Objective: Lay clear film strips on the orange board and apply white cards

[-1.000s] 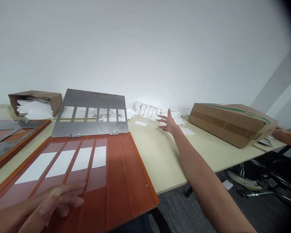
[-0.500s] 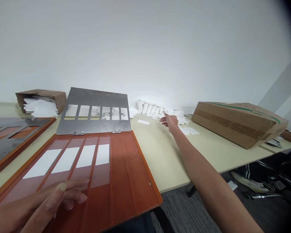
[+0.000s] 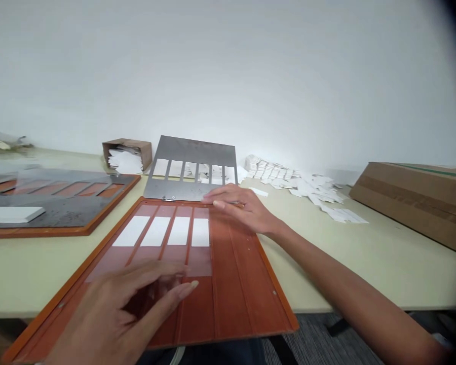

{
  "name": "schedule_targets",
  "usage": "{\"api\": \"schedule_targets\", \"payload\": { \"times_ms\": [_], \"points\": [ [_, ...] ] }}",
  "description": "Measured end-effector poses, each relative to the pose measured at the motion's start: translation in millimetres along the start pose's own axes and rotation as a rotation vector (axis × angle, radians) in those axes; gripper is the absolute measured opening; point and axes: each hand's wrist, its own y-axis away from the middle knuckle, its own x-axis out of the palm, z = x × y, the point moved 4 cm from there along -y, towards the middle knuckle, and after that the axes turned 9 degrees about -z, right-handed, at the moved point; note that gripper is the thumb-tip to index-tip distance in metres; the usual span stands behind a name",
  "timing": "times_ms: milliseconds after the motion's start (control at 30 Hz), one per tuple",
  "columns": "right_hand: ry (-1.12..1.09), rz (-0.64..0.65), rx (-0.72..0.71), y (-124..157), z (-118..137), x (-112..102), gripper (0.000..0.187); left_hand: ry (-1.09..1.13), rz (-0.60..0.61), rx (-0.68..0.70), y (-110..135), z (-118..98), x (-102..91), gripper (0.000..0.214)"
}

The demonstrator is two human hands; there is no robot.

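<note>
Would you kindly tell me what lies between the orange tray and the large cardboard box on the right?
In the head view, loose white paper slips lie on the tabletop between the orange tray and the cardboard box.

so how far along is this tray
Done: four white strips lie in the channels of the orange tray. In hand: the right hand is at the tray's top edge by the hinged steel plate, and the left hand is over the tray's lower part; neither visibly holds anything. Still left: the tray's right-side channels are bare, and loose slips lie on the table.
</note>
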Motion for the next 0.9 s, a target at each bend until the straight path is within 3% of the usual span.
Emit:
{"api": "schedule_targets", "payload": {
  "times_ms": [100, 200, 367, 700, 900],
  "points": [
    [-0.020, 0.149, -0.134, 5, 14, 18, 0.024, 0.012, 0.001, -0.037, 1, -9, 2.3, 0.029],
    [0.023, 0.194, -0.088, 10, 6, 25, 0.027, 0.024, 0.011, -0.037, 2, -14, 4.3, 0.025],
    [0.057, 0.241, -0.019, 13, -4, 30, 0.031, -0.022, -0.038, 0.087, 1, -12, 3.2, 0.020],
    [0.020, 0.208, -0.079, 12, -3, 30, 0.022, -0.023, -0.061, 0.237, -4, -12, 2.3, 0.014],
    [0.087, 0.205, 0.042, 13, -7, 29, 0.034, -0.056, -0.076, 0.288, -5, -14, 2.0, 0.014]
  ]
}}
